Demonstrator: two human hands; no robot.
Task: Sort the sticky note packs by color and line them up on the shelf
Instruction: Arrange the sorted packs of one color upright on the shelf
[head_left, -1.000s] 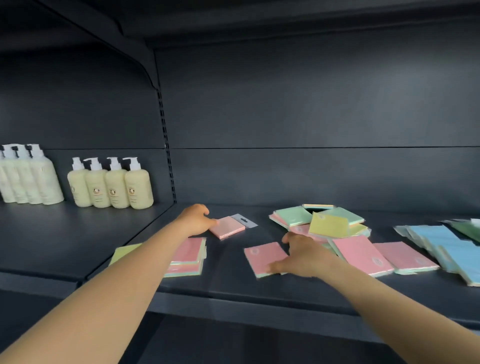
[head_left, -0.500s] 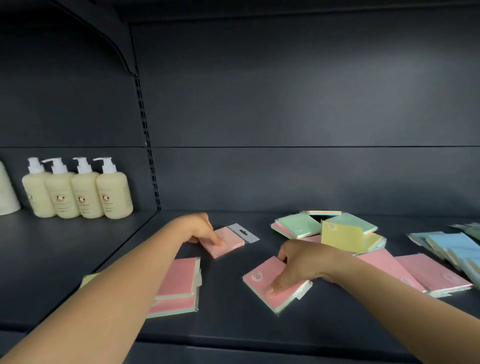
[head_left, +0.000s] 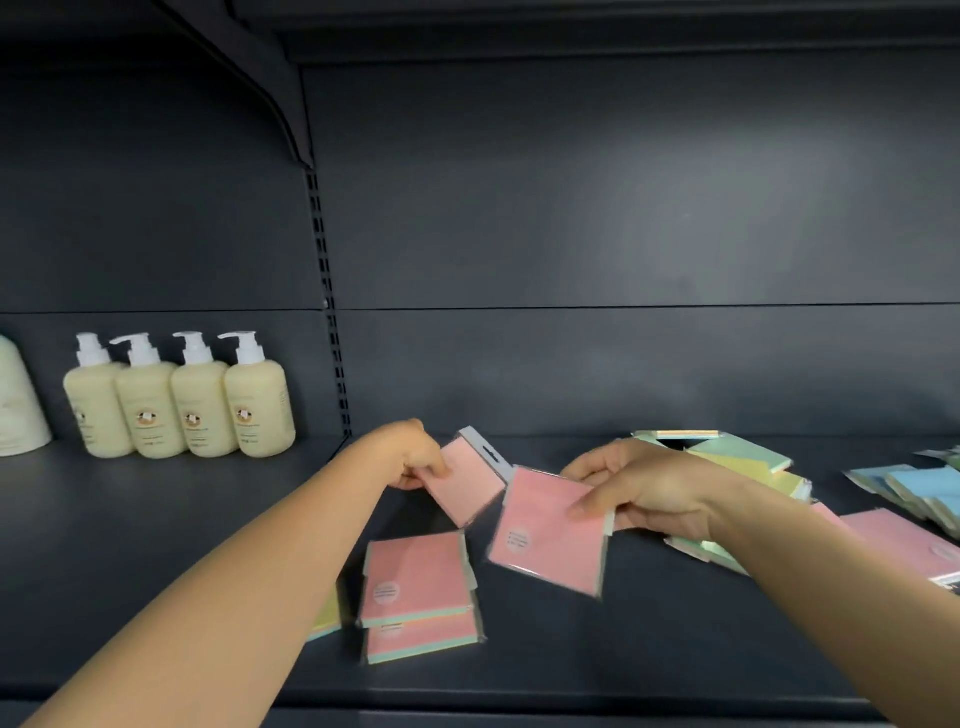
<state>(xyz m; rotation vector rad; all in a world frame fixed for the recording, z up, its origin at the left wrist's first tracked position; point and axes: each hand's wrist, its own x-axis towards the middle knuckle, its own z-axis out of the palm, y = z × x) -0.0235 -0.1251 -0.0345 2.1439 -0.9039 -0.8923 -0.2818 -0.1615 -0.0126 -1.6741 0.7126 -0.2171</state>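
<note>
Item: shelf (head_left: 571, 654), dark metal, sorting in progress. Nearest, at 7 o'clock: stack of two pink packs (head_left: 418, 587), flat, a yellow pack (head_left: 327, 613) just beside. Centre: large pink pack (head_left: 550, 530), flat half a second ago, now lifted and tilted, pinched by right hand (head_left: 649, 493). At 11 o'clock of it: small pink pack with grey hang tab (head_left: 470, 480), also raised, gripped by left hand (head_left: 410, 460). Judged bound for the pink stack. Farther, 2 o'clock: unsorted green-yellow heap (head_left: 748, 460); blue packs (head_left: 904, 488). Far left: lotion bottles (head_left: 176, 405).
</note>
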